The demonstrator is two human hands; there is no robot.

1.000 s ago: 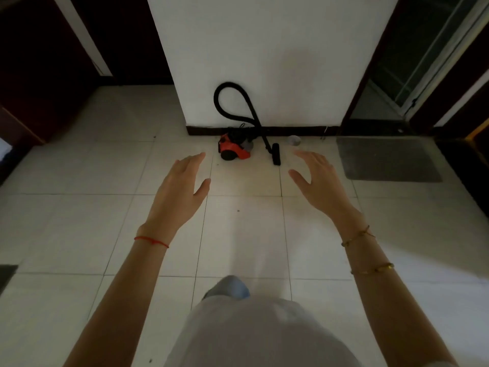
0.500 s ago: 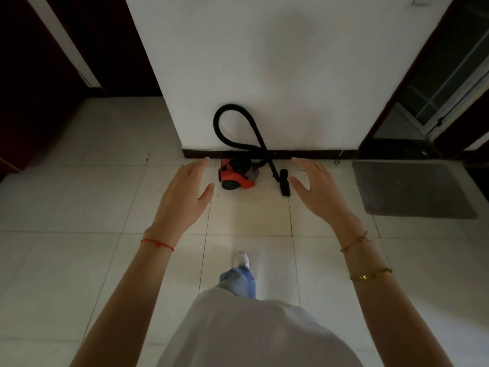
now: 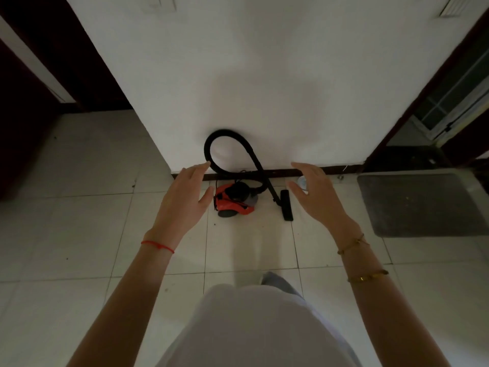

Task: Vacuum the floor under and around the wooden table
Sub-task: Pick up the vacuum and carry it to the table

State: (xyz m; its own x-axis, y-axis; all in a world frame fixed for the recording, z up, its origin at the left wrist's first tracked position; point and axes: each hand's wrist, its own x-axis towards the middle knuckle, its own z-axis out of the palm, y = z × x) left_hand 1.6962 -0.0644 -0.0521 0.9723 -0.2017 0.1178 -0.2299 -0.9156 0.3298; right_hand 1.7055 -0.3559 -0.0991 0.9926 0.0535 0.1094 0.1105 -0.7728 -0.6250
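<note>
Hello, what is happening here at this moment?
A person stands on the tiled floor, both arms stretched forward. The left hand and right hand are open and hold nothing. Ahead, a small red vacuum cleaner sits by the white wall, its black hose looped upward and its nozzle on the floor. Nobody touches it yet.

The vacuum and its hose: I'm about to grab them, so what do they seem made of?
The vacuum body looks like hard moulded plastic, orange with grey and black parts and a smooth finish. The hose seems flexible matt black plastic or rubber, since it holds a loop against the wall; ribbing is too dim to tell.
</note>
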